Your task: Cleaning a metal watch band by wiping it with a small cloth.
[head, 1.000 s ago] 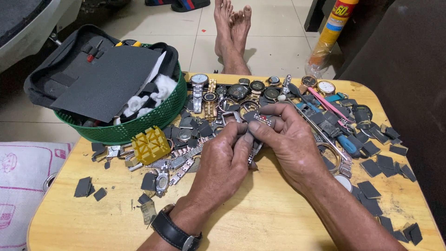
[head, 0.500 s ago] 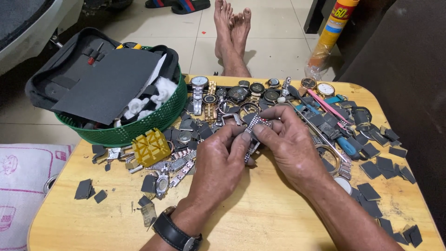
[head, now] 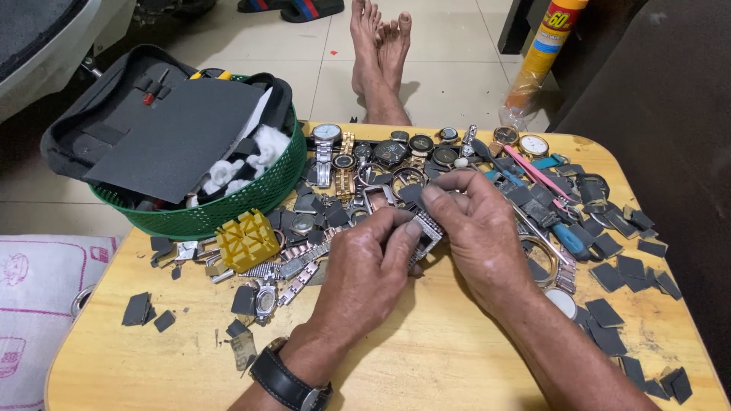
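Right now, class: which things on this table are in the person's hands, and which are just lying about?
In hand:
left hand and right hand, both gripping the metal watch band

Lying about:
green basket
yellow block
row of watches
pink-handled tool
dark cut scraps

Single head-worn view, looking steeply down, close over wooden table (head: 426, 358), facing forward

Bare table (head: 426, 358) lies open before the hands (head: 426, 255); green basket (head: 228, 209) and watch clutter (head: 396, 152) crowd beyond.
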